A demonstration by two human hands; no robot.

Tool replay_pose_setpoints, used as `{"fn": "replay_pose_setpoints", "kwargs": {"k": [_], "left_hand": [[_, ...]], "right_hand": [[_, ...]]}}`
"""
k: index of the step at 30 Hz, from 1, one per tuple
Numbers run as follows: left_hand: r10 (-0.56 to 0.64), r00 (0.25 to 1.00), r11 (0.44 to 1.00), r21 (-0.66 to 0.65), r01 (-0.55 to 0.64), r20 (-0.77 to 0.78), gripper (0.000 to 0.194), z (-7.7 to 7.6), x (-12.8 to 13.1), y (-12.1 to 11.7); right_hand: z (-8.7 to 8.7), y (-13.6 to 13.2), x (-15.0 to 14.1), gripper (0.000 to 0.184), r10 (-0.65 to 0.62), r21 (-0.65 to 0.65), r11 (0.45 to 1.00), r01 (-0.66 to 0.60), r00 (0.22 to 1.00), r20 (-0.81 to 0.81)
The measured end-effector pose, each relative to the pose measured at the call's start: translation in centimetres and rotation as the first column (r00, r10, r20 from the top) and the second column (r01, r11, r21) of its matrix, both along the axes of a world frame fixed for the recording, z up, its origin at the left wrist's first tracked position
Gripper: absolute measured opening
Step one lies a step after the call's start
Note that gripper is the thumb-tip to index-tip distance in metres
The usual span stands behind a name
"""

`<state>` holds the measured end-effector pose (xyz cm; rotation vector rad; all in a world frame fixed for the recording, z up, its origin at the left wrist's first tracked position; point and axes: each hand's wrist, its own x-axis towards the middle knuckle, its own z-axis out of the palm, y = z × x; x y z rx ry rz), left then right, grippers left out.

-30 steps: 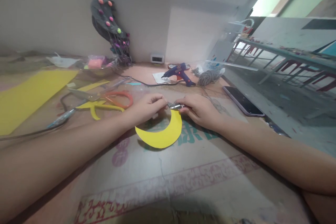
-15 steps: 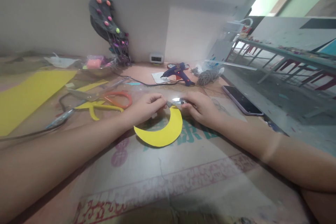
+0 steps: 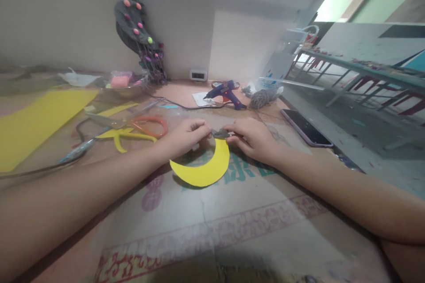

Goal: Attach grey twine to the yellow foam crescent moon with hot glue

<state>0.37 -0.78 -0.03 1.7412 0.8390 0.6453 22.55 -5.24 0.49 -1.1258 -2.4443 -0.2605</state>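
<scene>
A yellow crescent moon cutout (image 3: 202, 174) is held just above the table, its upper tip between my hands. Dark grey material (image 3: 219, 134), perhaps yarn, covers that tip. My left hand (image 3: 195, 133) is closed in a pinch at the grey tip's left side. On the right, my right hand (image 3: 250, 138) pinches a small metal tool (image 3: 231, 133) lying against the grey material. The tool is mostly hidden by my fingers, and its exact kind cannot be made out.
Orange-handled scissors (image 3: 149, 126) and yellow-handled scissors (image 3: 128, 136) lie left, near a yellow sheet (image 3: 43, 119). Behind my hands are a blue glue gun (image 3: 229, 94) with its cord and a grey yarn bundle (image 3: 264, 98). A phone (image 3: 307, 128) lies at the right edge.
The metal tool in my right hand has turned, and its bright blade-like face no longer shows. More grey material shows at the crescent's tip. My left hand has barely moved.
</scene>
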Motion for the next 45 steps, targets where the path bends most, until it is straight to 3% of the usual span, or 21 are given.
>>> {"fn": "replay_pose_setpoints", "kwargs": {"k": [19,28,39,45], "left_hand": [[-0.006,0.999,1.000,0.017,0.007,-0.032,0.026,-0.24,-0.10,0.15],[-0.015,1.000,1.000,-0.018,0.014,-0.022,0.029,0.10,-0.06,-0.05],[-0.022,0.999,0.999,-0.042,0.021,-0.030,0.027,-0.11,-0.10,-0.10],[-0.025,0.999,0.999,-0.027,0.024,-0.036,0.027,0.01,-0.02,-0.07]], "right_hand": [[-0.11,0.09,-0.02,0.029,-0.018,-0.023,1.000,0.018,1.000,0.010],[-0.04,0.07,0.12,0.033,-0.002,-0.017,1.000,0.000,0.996,-0.084],[-0.06,0.05,-0.03,0.028,-0.001,-0.001,1.000,0.001,1.000,-0.001],[-0.06,0.10,0.05,0.029,-0.010,-0.033,0.999,0.008,0.999,-0.043]]}}
